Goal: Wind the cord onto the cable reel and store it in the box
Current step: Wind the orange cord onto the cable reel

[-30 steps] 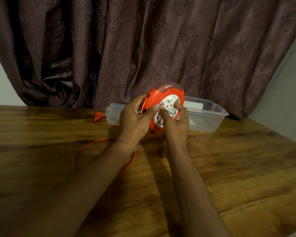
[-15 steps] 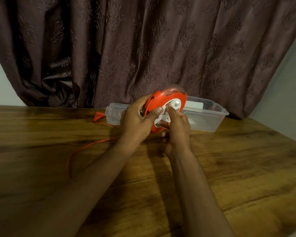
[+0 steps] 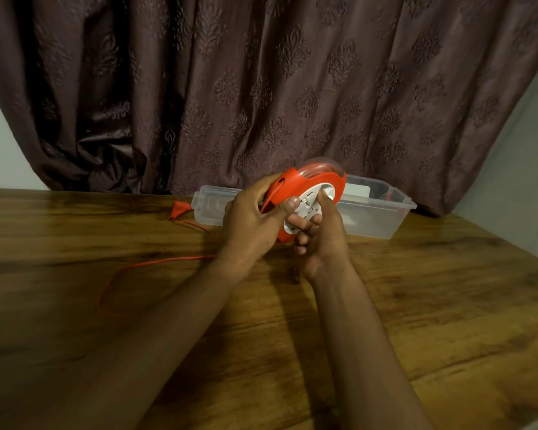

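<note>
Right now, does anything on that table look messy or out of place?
Only the orange cord: a long slack loop trails over the wooden table, its plug lying beside the clear box. It isn't fully wound onto the cable reel yet. Nothing looks damaged.

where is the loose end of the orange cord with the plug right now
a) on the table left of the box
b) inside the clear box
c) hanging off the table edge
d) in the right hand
a: the plug lies on the wooden table just left of the clear box, with the loose cord trailing across the wood, while both hands hold the reel.
</note>
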